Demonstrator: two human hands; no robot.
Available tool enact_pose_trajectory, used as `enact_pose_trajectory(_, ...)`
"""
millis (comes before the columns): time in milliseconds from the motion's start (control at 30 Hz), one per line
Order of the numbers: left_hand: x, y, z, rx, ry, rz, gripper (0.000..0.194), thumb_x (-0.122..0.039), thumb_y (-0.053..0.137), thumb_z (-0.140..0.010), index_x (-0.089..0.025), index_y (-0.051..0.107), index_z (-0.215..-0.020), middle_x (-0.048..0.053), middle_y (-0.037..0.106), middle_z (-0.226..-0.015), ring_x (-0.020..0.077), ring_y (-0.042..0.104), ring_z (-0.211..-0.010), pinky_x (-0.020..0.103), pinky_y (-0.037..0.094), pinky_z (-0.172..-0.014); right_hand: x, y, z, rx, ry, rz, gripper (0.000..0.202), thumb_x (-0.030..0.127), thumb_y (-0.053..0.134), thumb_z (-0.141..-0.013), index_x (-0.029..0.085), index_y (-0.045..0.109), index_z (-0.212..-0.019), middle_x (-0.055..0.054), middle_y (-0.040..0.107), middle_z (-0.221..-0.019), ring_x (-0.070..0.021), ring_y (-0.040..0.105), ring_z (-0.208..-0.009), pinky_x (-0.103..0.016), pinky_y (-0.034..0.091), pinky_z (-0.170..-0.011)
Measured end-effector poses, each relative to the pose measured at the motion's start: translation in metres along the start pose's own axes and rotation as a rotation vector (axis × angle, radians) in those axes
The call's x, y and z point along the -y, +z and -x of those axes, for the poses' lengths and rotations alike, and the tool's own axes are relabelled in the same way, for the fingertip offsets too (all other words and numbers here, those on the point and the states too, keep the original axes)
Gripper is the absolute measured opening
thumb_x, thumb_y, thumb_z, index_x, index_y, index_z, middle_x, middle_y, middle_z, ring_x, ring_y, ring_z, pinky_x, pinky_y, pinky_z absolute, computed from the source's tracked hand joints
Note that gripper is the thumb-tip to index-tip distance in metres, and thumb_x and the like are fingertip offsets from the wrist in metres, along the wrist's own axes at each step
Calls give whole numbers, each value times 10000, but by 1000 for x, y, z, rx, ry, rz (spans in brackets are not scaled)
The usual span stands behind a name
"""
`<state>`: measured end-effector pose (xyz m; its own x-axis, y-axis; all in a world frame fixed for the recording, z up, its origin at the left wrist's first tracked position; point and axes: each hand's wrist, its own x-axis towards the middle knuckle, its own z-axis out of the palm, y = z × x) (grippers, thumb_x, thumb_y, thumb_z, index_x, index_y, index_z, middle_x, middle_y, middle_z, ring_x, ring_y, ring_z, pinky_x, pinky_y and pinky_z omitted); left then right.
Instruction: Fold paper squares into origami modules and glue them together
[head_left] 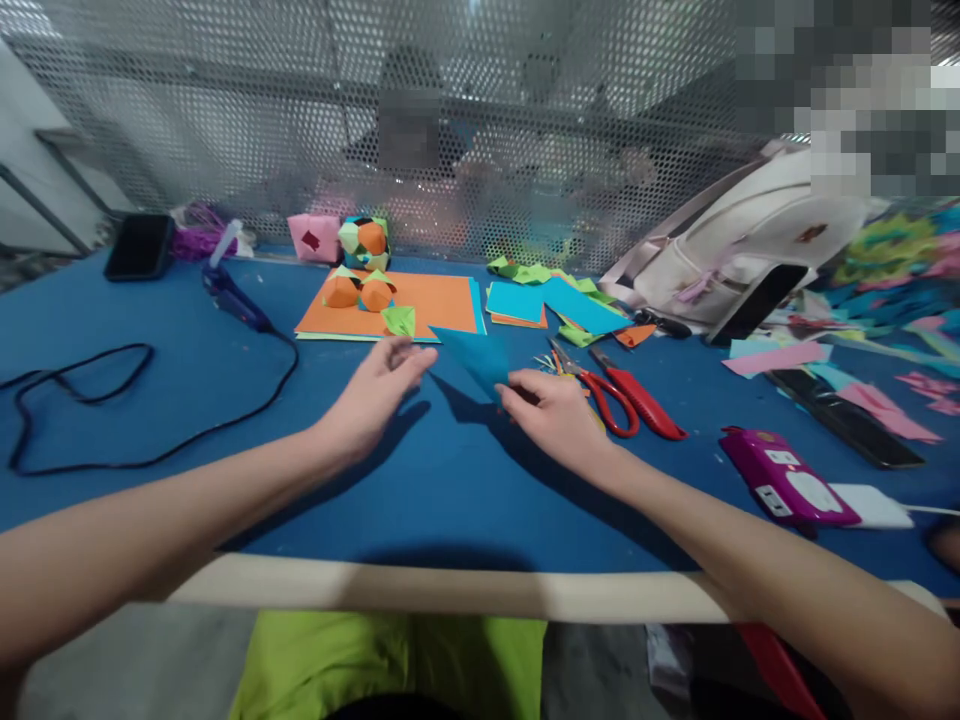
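Note:
In the head view, a sheet of blue paper (480, 358), seemingly folded, is held above the blue table. Its lower right corner is pinched between the thumb and fingers of my right hand (559, 415). Just left of the paper's other tip is my left hand (375, 390), loosely curled with thumb and fingers apart and nothing visible in it. Beyond my hands, a small folded green paper piece (399, 320) lies on a stack of orange sheets (439, 300). Orange-and-green folded paper units (376, 290) rest on the same stack.
Red-handled scissors (616, 408) and a red cutter (649, 405) lie to the right, near cut blue squares (516, 300). A glue gun (232, 295) with a looping cord is at left. A purple device (787, 478), a pale backpack (739, 235) and paper scraps occupy the right side.

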<state>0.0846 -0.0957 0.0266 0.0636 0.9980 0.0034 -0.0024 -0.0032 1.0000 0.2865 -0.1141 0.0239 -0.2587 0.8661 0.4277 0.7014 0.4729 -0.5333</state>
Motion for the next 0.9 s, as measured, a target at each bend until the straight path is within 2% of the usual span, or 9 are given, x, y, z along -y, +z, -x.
enact_pose_trajectory(100, 5, 18, 1, 94, -189, 243, 475, -391, 679, -738, -188, 473, -1115, 64, 604, -1023, 160, 594, -960, 303, 462, -847, -2, 12, -2, -49, -85, -22, 175, 213, 500, -836, 168, 551, -674, -12, 569, -633, -122, 505, -572, -242, 377, -566)
enact_pose_trajectory(167, 4, 27, 5, 185, -172, 292, 437, -349, 710, -718, -192, 503, -1068, 27, 616, -921, 136, 599, -877, 271, 461, -804, -4, 18, 0, -60, -121, -44, 128, 216, 506, -832, 159, 574, -739, -16, 572, -659, -125, 504, -584, -246, 389, -582)
enact_pose_trajectory(267, -1, 35, 13, 305, -94, 334, 336, -282, 711, -717, -182, 542, -989, 10, 629, -881, 117, 586, -809, 247, 452, -771, -4, 23, 6, -18, -115, -100, 119, 221, 506, -828, 164, 569, -745, -12, 568, -669, -127, 500, -598, -246, 399, -586)
enact_pose_trajectory(400, 1, 35, 18, 279, -68, 269, 288, -204, 685, -710, -166, 569, -972, 21, 642, -900, 140, 573, -823, 257, 447, -778, 1, 19, 7, 36, 47, -241, 132, 267, 515, -816, 164, 584, -771, -15, 605, -707, -134, 511, -617, -254, 414, -592)
enact_pose_trajectory(567, 12, 31, 18, 279, -119, 228, 43, -142, 567, -740, -164, 585, -772, -31, 594, -683, 110, 529, -643, 244, 444, -665, -2, 12, 4, -2, 317, -442, 273, 422, 553, -794, 171, 558, -686, -2, 598, -660, -131, 501, -588, -259, 423, -563)
enact_pose_trajectory(633, 12, 30, 18, 290, -169, 284, 44, -126, 556, -732, -155, 589, -739, -23, 600, -656, 114, 543, -619, 251, 456, -645, -7, 11, 4, 5, 375, -549, 316, 453, 572, -775, 177, 534, -625, 10, 571, -605, -122, 493, -557, -256, 424, -549)
enact_pose_trajectory(733, 9, 30, 18, 314, -235, 366, 86, -126, 551, -745, -130, 626, -788, 27, 653, -711, 148, 606, -663, 276, 494, -651, -11, 10, 6, 73, 457, -720, 364, 500, 599, -745, 178, 517, -596, 21, 545, -539, -117, 500, -497, -262, 429, -523)
enact_pose_trajectory(900, 7, 26, 19, 288, -268, 400, 164, -223, 555, -823, -98, 651, -871, 86, 694, -807, 182, 653, -716, 305, 537, -663, -13, 10, 9, 151, 509, -832, 372, 509, 682, -675, 158, 560, -644, 2, 590, -583, -123, 538, -501, -273, 466, -524)
